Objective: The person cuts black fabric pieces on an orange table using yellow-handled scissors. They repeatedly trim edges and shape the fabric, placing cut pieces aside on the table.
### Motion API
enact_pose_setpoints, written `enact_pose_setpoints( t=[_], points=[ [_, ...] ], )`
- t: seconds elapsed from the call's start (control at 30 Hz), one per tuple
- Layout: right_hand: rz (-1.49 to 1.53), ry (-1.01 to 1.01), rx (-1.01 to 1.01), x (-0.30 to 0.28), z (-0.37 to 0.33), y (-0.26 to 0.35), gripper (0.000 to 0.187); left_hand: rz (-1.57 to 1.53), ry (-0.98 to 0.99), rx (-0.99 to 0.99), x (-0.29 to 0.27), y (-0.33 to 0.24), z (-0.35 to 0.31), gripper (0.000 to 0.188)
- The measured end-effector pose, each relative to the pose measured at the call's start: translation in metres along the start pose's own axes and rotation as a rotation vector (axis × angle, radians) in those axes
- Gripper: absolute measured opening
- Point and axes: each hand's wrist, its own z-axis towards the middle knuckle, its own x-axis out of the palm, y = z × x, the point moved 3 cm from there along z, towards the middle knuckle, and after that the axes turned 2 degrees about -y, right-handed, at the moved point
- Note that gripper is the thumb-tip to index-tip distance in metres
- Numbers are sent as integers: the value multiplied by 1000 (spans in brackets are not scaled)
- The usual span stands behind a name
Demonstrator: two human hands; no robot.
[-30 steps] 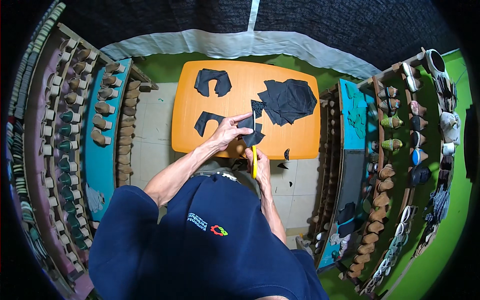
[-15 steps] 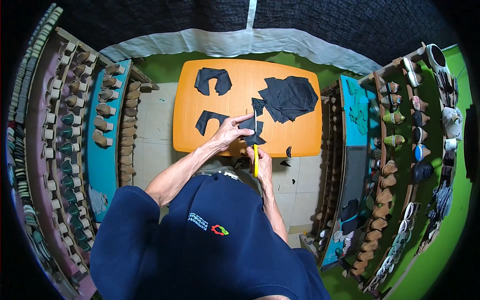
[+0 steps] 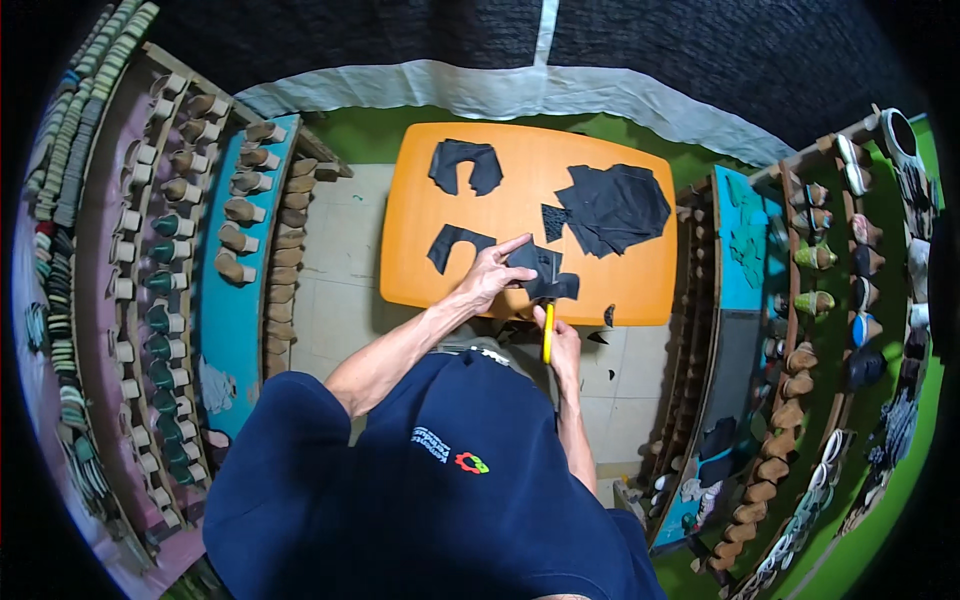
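Note:
On the orange table (image 3: 405,230), near its front edge, my left hand (image 3: 490,275) holds a cut piece of thin black material (image 3: 540,265), with index finger and thumb stretched along it. My right hand (image 3: 565,350) is closed round the yellow handles of scissors (image 3: 548,333), just past the table's front edge. Their blades point away from me at the black piece; how far apart they are I cannot tell. Left of my left hand lies a curved black piece (image 3: 442,248), and a U-shaped black piece (image 3: 466,165) lies farther back.
A heap of black pieces (image 3: 620,205) covers the table's back right, with a perforated black scrap (image 3: 553,221) beside it. Dark offcuts (image 3: 597,338) lie on the tiled floor. Shoe racks (image 3: 180,250) flank me on the left, and others with shoes (image 3: 785,440) on the right.
The whole view has shifted, so the table appears farther right. The blades show less over the black piece than before. Both hands keep their holds.

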Motion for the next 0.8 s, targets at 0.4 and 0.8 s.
enact_pose_setpoints(
  t=[0.4,0.8],
  points=[
    [-326,-72,-128,-5,2,-15,67,-739,-610,339,-88,-11,-2,69],
    [-635,-333,-568,-60,118,-9,46,-189,-236,-569,-83,73,-20,37]
  ],
)
